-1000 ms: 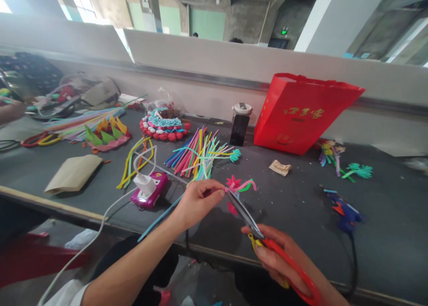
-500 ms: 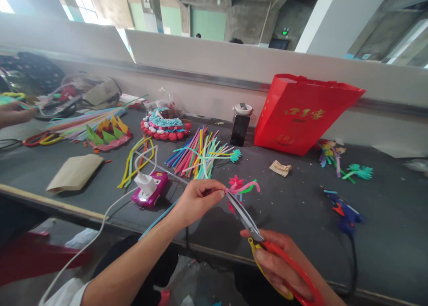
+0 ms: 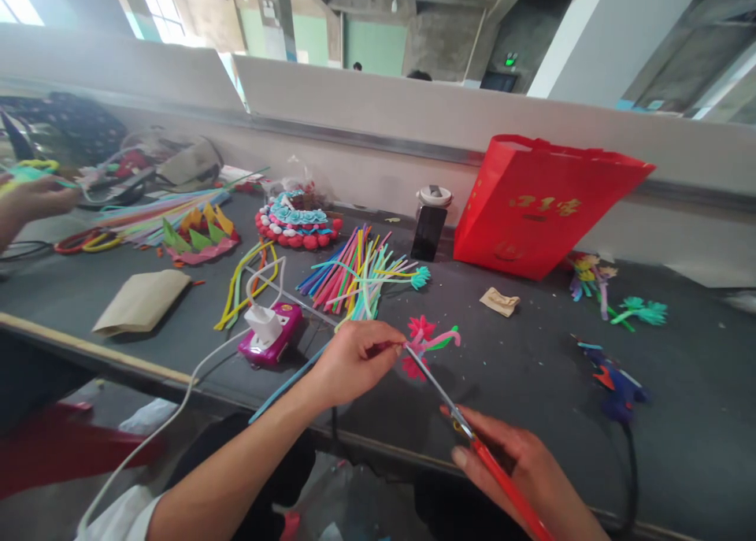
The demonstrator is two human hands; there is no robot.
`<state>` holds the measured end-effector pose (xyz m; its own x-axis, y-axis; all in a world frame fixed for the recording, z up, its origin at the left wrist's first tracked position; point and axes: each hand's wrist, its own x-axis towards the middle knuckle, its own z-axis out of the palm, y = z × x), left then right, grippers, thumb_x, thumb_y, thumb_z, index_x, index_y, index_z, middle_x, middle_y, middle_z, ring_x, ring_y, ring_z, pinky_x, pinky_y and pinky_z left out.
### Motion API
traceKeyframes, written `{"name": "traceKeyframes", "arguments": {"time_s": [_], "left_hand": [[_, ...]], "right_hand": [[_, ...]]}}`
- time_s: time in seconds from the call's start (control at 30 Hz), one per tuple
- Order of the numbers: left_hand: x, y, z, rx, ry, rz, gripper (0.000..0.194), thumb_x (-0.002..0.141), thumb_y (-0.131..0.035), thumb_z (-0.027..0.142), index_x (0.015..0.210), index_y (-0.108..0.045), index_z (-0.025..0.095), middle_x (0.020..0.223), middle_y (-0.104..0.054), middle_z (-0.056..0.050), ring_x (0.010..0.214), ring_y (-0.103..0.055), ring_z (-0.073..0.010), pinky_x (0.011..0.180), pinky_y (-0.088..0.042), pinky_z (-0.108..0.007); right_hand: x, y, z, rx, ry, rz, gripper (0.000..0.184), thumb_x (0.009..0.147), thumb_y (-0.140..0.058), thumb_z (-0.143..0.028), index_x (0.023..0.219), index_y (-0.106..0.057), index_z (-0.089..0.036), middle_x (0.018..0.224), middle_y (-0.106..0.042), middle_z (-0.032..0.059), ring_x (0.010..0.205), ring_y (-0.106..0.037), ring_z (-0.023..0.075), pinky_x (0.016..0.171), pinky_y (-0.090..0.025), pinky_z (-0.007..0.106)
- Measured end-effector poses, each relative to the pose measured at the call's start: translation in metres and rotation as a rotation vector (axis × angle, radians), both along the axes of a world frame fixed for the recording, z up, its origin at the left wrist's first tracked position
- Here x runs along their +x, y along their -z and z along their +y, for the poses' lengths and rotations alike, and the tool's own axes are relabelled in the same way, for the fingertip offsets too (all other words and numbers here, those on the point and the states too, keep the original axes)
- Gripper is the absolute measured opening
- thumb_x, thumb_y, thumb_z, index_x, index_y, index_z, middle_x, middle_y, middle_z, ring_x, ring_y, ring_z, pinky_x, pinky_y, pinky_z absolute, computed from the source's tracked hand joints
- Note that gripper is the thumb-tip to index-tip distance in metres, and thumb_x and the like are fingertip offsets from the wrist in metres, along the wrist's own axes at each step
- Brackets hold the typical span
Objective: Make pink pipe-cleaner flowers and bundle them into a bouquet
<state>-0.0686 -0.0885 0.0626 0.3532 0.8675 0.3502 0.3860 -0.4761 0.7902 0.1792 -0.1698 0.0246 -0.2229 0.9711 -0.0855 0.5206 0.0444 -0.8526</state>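
My left hand (image 3: 365, 361) pinches the near end of a pink pipe cleaner flower (image 3: 421, 330) just above the table. Its petals are red-pink, with a curled pink strand and a green piece pointing right. My right hand (image 3: 523, 454) grips red-handled scissors (image 3: 438, 385). Their blades look closed or nearly so and seen edge-on, the tips touching or very near the pinched spot by my left fingertips. The exact contact is hidden by the fingers.
Loose pipe cleaners (image 3: 348, 269) lie in a pile beyond my left hand. A purple power strip (image 3: 272, 344) with white plug is at left, a blue glue gun (image 3: 617, 387) at right. A red bag (image 3: 546, 210) stands behind. Another person's hand (image 3: 41, 202) is far left.
The scissors have turned from blades seen broadside to edge-on, and my right hand has rotated with them, its fingers less curled. My left hand keeps its pinch. The view has shifted slightly.
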Motion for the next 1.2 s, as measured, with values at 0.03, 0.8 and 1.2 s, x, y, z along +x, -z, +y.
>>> {"name": "traceKeyframes", "arguments": {"time_s": [0.03, 0.8, 1.2], "left_hand": [[0.000, 0.000, 0.000, 0.030, 0.013, 0.024, 0.018, 0.085, -0.056, 0.019, 0.086, -0.073, 0.014, 0.069, -0.066, -0.003, 0.060, -0.056, -0.0110, 0.059, -0.041, -0.021], [-0.011, 0.005, 0.010, 0.212, 0.302, 0.206, 0.019, 0.091, -0.051, 0.020, 0.093, -0.070, 0.017, 0.067, -0.062, -0.003, 0.065, -0.056, -0.0132, 0.077, -0.041, -0.029], [-0.004, 0.010, 0.010, -0.157, 0.059, -0.130, 0.025, 0.088, -0.060, 0.035, 0.083, -0.071, 0.013, 0.069, -0.062, -0.001, 0.061, -0.051, -0.0102, 0.057, -0.039, -0.021]], "right_hand": [[0.001, -0.003, 0.000, -0.001, -0.013, 0.002, 0.042, 0.081, -0.063, -0.045, 0.114, -0.074, -0.022, 0.073, -0.068, 0.0029, 0.064, -0.060, 0.0183, 0.061, -0.051, 0.023], [0.027, -0.009, -0.001, -0.537, -0.160, 0.322, 0.066, 0.081, -0.064, -0.060, 0.128, -0.058, -0.014, 0.050, -0.034, -0.0097, 0.039, -0.027, 0.0040, 0.036, -0.020, 0.016], [0.073, 0.004, 0.035, -0.006, 0.315, -0.606, 0.055, 0.080, -0.058, -0.059, 0.123, -0.065, -0.025, 0.091, -0.076, 0.0076, 0.084, -0.071, 0.0307, 0.070, -0.052, 0.035]]}}
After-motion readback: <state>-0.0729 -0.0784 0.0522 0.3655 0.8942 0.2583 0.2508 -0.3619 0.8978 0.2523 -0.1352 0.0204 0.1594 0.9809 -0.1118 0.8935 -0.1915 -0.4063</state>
